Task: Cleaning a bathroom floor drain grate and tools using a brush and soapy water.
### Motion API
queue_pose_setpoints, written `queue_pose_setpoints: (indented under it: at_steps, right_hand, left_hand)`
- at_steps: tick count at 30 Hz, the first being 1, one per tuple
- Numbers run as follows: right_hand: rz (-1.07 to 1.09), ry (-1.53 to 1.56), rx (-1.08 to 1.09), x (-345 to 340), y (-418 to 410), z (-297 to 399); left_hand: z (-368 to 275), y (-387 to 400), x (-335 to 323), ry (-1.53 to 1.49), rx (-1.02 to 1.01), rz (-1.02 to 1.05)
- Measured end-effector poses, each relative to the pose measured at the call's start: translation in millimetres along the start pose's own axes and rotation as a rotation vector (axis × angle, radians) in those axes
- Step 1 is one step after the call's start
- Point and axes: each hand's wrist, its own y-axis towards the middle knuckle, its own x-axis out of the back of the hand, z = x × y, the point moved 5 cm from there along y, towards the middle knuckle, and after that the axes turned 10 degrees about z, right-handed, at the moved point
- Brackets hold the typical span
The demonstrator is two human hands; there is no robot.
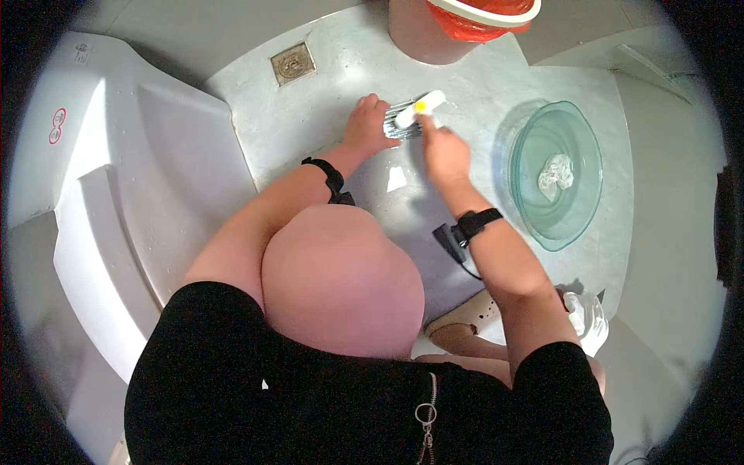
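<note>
My left hand grips the left side of a small shiny metal piece with parallel bars or ridges, low over the floor. My right hand holds a white tool with a yellow spot, possibly a scrubbing brush. The tool lies slantwise across the metal piece and hides part of it. My right index finger points along the tool near the yellow spot. Whether the metal piece rests on the floor I cannot tell. Both of my wrists wear black straps with small devices.
To the right a translucent teal basin holds water and a crumpled white cloth. A bin with a red liner stands ahead. A square floor drain lies ahead left. A white moulded fixture borders the left; my bare knee is close below.
</note>
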Motion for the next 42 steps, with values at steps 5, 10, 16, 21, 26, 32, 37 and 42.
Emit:
queue_pose_setpoints:
  at_steps: [5, 10, 16, 21, 26, 32, 37, 42]
  right_hand:
    - [-0.012, 0.017, -0.175, 2, -1, -43]
    - [-0.057, -0.076, 0.026, -17, -17, -14]
    - [-0.154, -0.015, -0.105, -7, -11, -50]
    - [-0.012, -0.035, -0.024, -26, -28, -30]
    - [-0.258, 0.063, -0.169, 20, -12, -95]
    - [-0.645, 0.268, -0.577, 103, -66, -179]
    - [-0.594, 0.25, -0.647, 23, -89, -325]
    - [-0.101, 0.183, -0.639, 8, -69, -308]
  left_hand:
    - [-11, 0, -2, 0.026, -0.003, 0.016]
    - [-7, -2, 0, 0.062, 0.017, 0.007]
    - [-15, 0, 0, 0.105, 0.01, -0.013]
    - [-13, -2, 0, 0.12, 0.041, 0.018]
    - [-19, 2, -2, 0.109, 0.033, 0.013]
    - [-7, -6, 2, 0.112, 0.038, -0.031]
    - [-18, 4, -11, 0.087, 0.031, 0.011]
    - [4, -6, -8, 0.016, 0.017, -0.03]
